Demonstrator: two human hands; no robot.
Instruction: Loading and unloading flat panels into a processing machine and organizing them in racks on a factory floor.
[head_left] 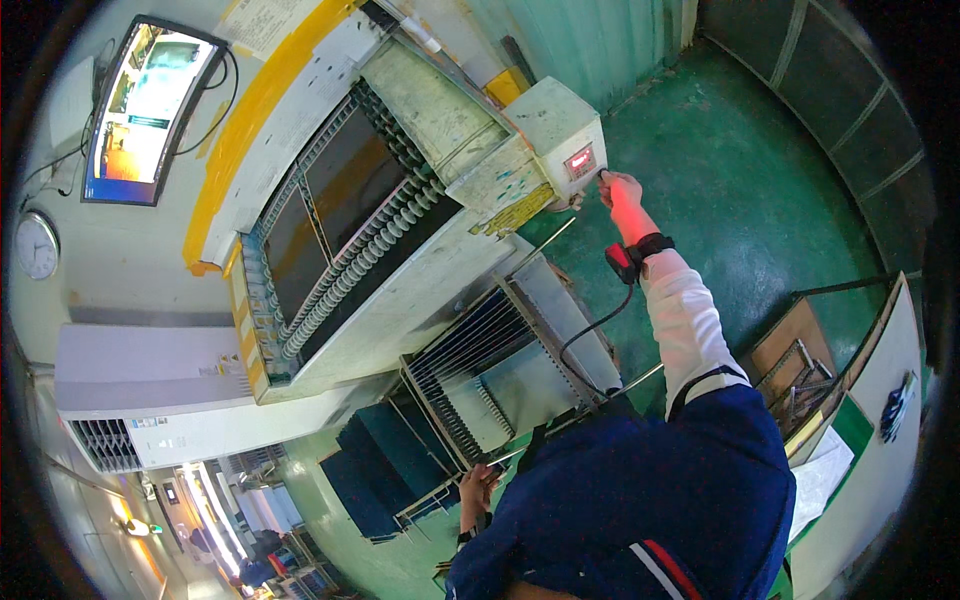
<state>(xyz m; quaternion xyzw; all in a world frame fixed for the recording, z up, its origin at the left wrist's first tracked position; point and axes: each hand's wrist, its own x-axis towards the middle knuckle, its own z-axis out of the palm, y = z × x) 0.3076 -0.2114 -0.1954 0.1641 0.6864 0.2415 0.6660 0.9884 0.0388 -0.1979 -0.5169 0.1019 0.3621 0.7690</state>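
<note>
My right hand [622, 191] reaches to the lower right corner of a pale control box [560, 125] with a lit red display [580, 162]. Its fingers are pinched together against a small dark part there, too small to make out. A black wristband with a red-and-black device [622, 262] sits on that wrist, over a white sleeve. Lower down, my left hand [478, 487] is beside the end of a metal rack [500, 370] that holds upright panels. Its fingers look loosely apart, with nothing visible in them, close to a thin metal rod.
A long machine with a roller conveyor [365, 235] stands ahead on the left. Dark blue panels [385, 465] rest in another rack at lower left. Boards and a white sheet [820, 480] lie at right. A cable [600, 325] hangs by my right arm. A screen [150, 110] is on the wall.
</note>
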